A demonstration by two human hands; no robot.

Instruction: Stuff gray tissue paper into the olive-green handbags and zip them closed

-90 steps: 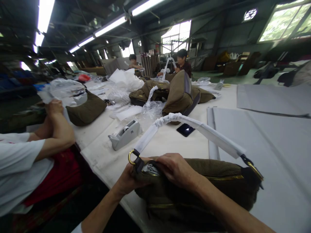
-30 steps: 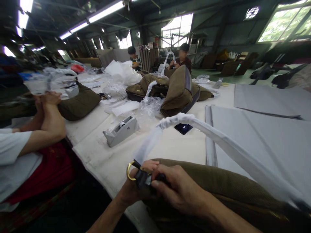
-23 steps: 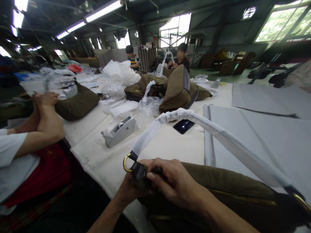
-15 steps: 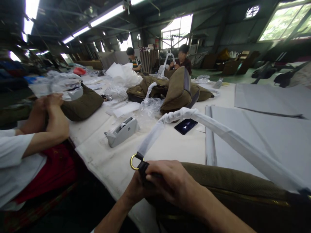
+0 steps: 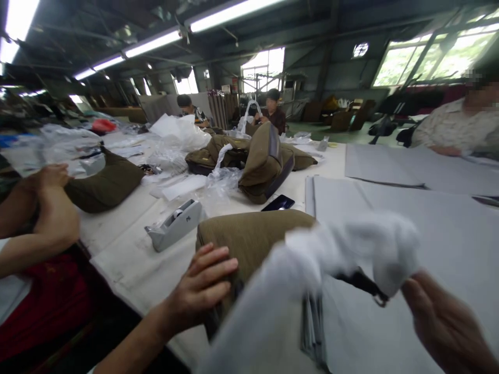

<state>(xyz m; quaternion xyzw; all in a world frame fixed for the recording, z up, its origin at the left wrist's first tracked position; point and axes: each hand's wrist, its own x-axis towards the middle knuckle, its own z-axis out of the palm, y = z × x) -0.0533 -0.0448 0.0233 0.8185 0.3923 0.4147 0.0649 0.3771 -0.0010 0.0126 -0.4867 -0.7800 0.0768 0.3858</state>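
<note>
An olive-brown ribbed fabric bag stands tilted on the table in front of me. My left hand lies against its near left side, fingers stretched out and slightly apart; the thumb is hidden. Across the bag arches its strap, wrapped in white tissue and blurred by motion. A dark strap end with a small metal fitting shows under the wrapping. My right hand is at the right beside the wrapped strap, its fingertips at the white wrapping; blur and overlap hide whether they grip it.
A grey tape dispenser and a dark phone lie beyond the bag. Grey sheets are stacked at right. More olive bags and clear plastic fill the middle. A co-worker's arm is at left; another person sits at right.
The bag has turned and its strap has swung toward me. My hands have parted from the gold ring end: left to the bag's side, right far to the right. The view has shifted right.
</note>
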